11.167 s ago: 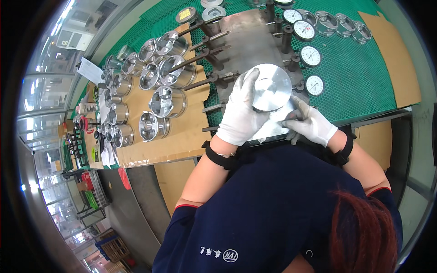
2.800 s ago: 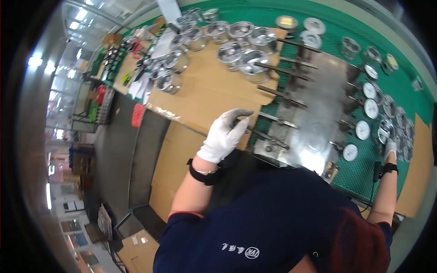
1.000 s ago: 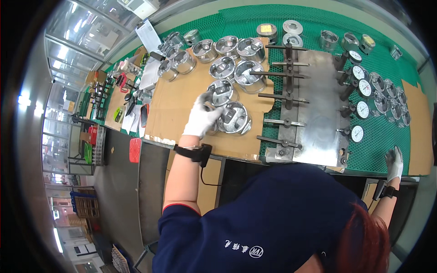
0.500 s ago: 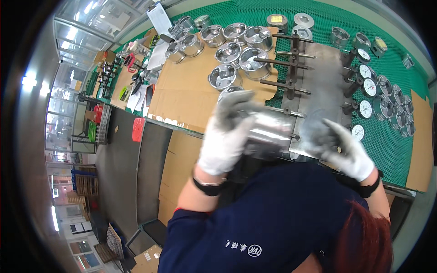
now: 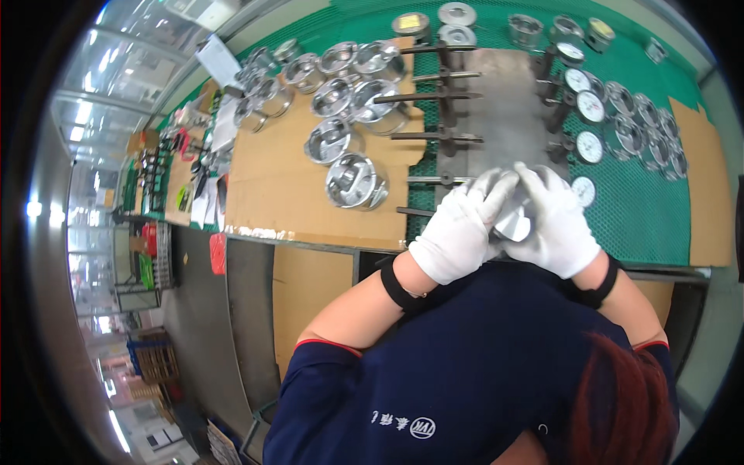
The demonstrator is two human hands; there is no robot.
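Note:
A shiny metal piston [image 5: 514,222] is clasped between my two white-gloved hands at the near end of a grey metal plate [image 5: 508,108]. My left hand [image 5: 463,225] wraps its left side, fingers closed over the top. On the other side my right hand [image 5: 556,221] curls round it, and the fingertips of both hands nearly meet. Much of the piston is hidden by the gloves. Left of my hands, another piston [image 5: 355,181] rests on a cardboard sheet [image 5: 271,182], close to the bench's front edge.
Dark posts with rods [image 5: 447,97] line the plate's left side. Along its right stand several dial gauges [image 5: 589,147]. More pistons [image 5: 333,139] sit on the cardboard, and others [image 5: 629,138] on the green mat [image 5: 643,225]. A clipboard [image 5: 218,60] leans at the far left.
My left hand has moved right with the piston, and my right hand has come in to grasp it too. The view has shifted, so the bench appears further left.

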